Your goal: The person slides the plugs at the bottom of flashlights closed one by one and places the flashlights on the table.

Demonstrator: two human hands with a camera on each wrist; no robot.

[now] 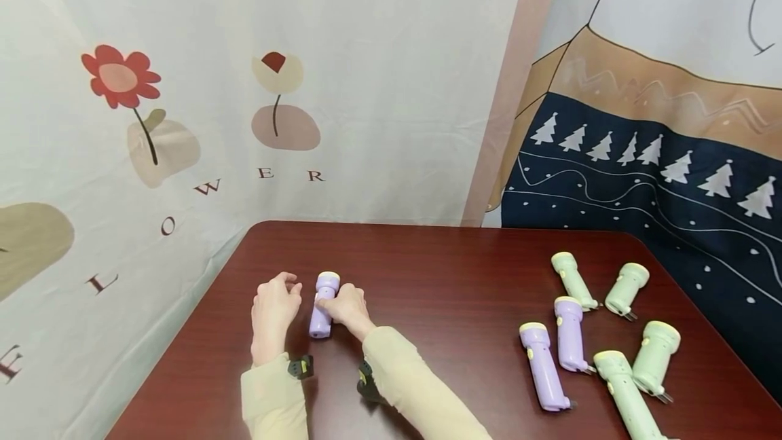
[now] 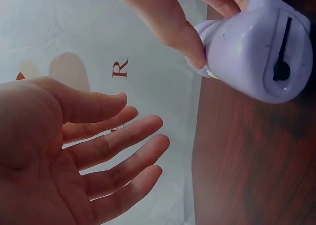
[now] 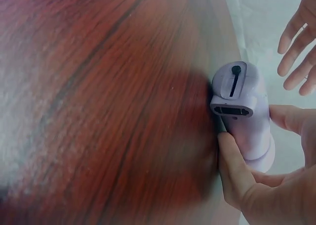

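My right hand (image 1: 348,305) grips a purple flashlight (image 1: 323,321) at the left part of the table, thumb on one side and fingers on the other. Its yellow-rimmed head points away from me. In the right wrist view the tail end of the flashlight (image 3: 242,101) shows a slot with a round black knob and a dark recess. Just left of the flashlight, my left hand (image 1: 276,307) is held apart from it with relaxed, spread fingers. The left wrist view shows that left hand (image 2: 98,146) with its palm bare, beside the flashlight's tail (image 2: 261,52).
On the right side of the brown table (image 1: 440,277) lie two more purple flashlights (image 1: 542,369) (image 1: 570,338) and several green ones, including a green flashlight (image 1: 656,355) near the right edge. Some have metal plug prongs sticking out. Printed curtains (image 1: 391,87) hang behind the table.
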